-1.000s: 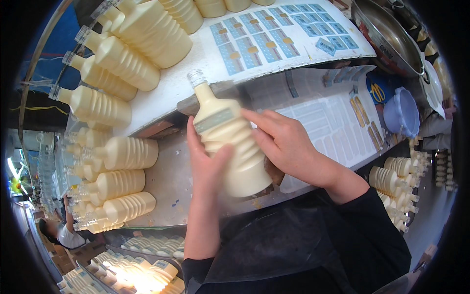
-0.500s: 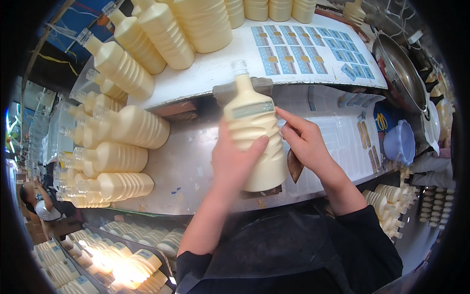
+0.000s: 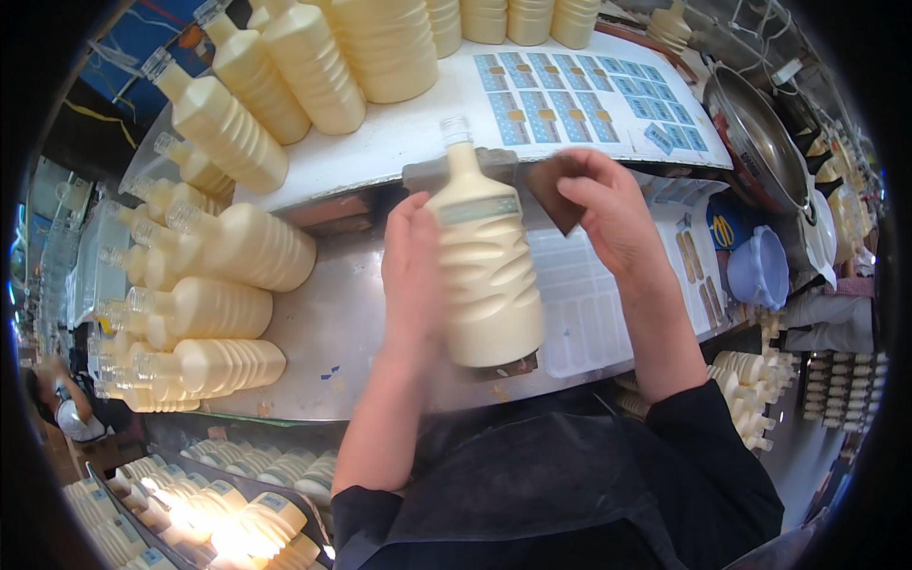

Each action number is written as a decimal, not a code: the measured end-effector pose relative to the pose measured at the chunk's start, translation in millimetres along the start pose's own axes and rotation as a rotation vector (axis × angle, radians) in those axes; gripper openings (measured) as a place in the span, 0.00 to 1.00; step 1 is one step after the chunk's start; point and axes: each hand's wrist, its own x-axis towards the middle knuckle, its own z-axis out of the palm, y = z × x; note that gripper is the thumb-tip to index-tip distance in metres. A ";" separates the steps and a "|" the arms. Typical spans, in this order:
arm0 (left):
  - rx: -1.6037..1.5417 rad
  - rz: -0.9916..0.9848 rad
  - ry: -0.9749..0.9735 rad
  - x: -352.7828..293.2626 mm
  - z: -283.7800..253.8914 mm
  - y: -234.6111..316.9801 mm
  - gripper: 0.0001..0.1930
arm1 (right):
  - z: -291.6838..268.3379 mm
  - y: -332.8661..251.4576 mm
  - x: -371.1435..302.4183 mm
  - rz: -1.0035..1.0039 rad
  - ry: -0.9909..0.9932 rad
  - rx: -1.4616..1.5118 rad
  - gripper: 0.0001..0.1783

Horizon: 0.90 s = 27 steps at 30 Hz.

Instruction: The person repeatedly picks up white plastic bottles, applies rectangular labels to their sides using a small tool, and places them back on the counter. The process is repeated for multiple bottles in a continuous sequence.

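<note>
A cream plastic bottle (image 3: 486, 271) with a clear threaded neck and wavy ridges lies in front of me, neck pointing away. Across its shoulder runs a pale blue-green label strip (image 3: 483, 209). Blurred at its left side, my left hand (image 3: 413, 271) has its fingers curled against the bottle; its thumb is hard to make out. Apart from the bottle, to the right of its neck, my right hand (image 3: 608, 204) pinches a thin dark brown flat piece (image 3: 551, 195) with a pointed lower corner. A grey cloth-like pad (image 3: 418, 177) shows behind the bottle's shoulder.
Several cream bottles (image 3: 256, 252) lie stacked at the left; others (image 3: 385, 47) stand on the white shelf (image 3: 380, 152). Blue label pieces (image 3: 546, 95) lie there in rows. At the right are a lilac basin (image 3: 758, 269) and a large metal pan (image 3: 760, 133). Crated bottles (image 3: 271, 518) sit below left.
My right hand has lifted off the label and moved up and right with the brown piece. My left hand has slid to the bottle's left side, its thumb off the front.
</note>
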 end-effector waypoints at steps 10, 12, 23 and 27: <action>-0.266 -0.079 0.014 5.5 7.6 -3.9 0.14 | 59.6 22.8 24.2 -0.534 0.049 -0.566 0.21; -0.321 -0.076 0.003 6.2 6.7 -7.3 0.14 | 41.5 29.7 26.4 -0.516 0.082 -0.577 0.21; -0.412 -0.116 0.025 7.9 5.2 -16.7 0.14 | 19.2 49.5 34.2 -0.648 0.132 -0.649 0.21; -0.474 -0.146 0.039 6.5 5.4 -11.6 0.13 | 20.9 39.2 30.0 -0.610 0.168 -0.578 0.20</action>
